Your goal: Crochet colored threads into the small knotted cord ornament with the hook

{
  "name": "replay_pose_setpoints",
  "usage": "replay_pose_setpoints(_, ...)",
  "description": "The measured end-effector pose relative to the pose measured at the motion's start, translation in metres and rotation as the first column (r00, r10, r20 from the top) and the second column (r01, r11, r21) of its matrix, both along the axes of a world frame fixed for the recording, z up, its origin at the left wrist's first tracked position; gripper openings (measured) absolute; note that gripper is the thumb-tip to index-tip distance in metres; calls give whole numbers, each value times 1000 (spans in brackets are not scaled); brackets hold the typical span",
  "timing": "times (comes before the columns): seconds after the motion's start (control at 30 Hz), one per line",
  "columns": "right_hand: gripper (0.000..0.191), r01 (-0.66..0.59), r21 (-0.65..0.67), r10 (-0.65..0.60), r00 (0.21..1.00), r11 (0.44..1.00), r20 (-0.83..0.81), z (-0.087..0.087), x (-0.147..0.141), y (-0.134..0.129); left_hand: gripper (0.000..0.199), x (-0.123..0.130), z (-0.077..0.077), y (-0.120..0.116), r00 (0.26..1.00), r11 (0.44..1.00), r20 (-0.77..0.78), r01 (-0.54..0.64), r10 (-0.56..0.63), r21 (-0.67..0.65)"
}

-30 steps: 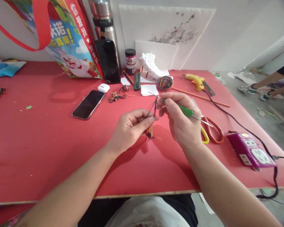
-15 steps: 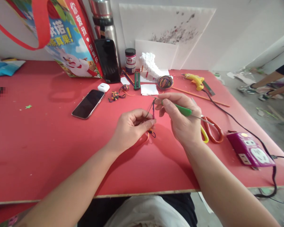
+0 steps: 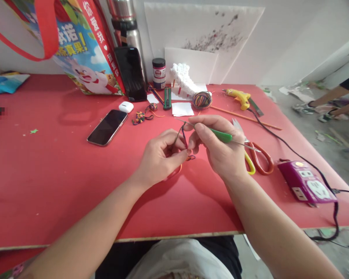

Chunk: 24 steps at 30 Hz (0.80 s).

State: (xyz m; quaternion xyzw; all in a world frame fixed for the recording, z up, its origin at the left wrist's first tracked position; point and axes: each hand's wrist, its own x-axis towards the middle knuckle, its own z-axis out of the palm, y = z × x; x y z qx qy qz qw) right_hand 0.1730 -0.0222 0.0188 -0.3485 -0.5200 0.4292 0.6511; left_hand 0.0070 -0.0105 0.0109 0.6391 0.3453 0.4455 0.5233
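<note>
Between the thumb and fingers of my left hand (image 3: 165, 153) is a thin strand of multicoloured yarn (image 3: 184, 136), dark purple where it rises from the fingertips. An orange end and a dark loop hang below the hand. My right hand (image 3: 221, 141) grips a crochet hook (image 3: 221, 135) by its green handle. The hook's thin metal tip points left, with yarn looped on it just above my left hand. A metal shaft also sticks out behind the handle. My right fingertips are close to the left ones; whether they touch is hard to see.
Scissors (image 3: 261, 158) lie right of my right hand, with a purple power socket (image 3: 308, 182) and its cord beyond. Behind are a yarn ball (image 3: 202, 100), a yellow glue gun (image 3: 239, 97), a green cutter (image 3: 167, 98) and small crocheted pieces (image 3: 139, 117). A phone (image 3: 107, 127) lies to the left.
My right hand has moved slightly left and down, bringing the hook tip with its yarn leftward. The right fingers are now closer to the left fingertips. My left hand stays nearly in place.
</note>
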Motion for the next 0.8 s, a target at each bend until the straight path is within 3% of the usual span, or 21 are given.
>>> replay_pose_setpoints(0.27,16,-56,-44,53,996,997,-78,0,2,0,27,2,-1,-6,989,985,117,105,-89,-137)
replay_pose_setpoints(0.8,17,-45,-37,42,995,998,-89,-1,3,2,28,1,-3,2,978,970,206,56,-7,-236)
